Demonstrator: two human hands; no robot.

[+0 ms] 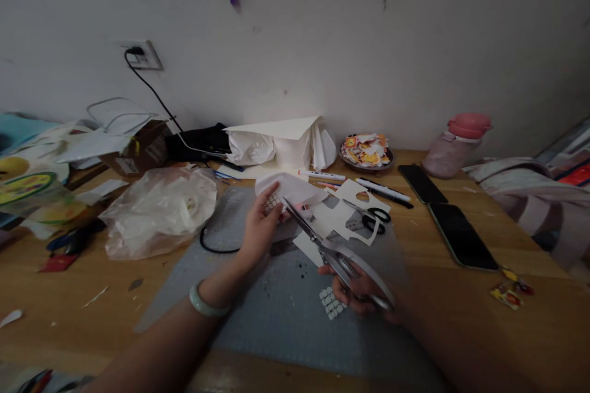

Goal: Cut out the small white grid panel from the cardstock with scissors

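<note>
A grey mat [286, 319] is laid on the wooden worktop [530, 331]. Above it, white paper [295, 187] is held tight in the left hand [260, 227]. Silver scissors [322, 249] are gripped in the right hand [364, 295], with the blades at the paper.

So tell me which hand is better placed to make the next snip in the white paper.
Right. The right hand already grips the scissors, whose blades point at the paper. The left hand is busy pinching that paper above the grey mat, so it likely suits steadying.
</note>
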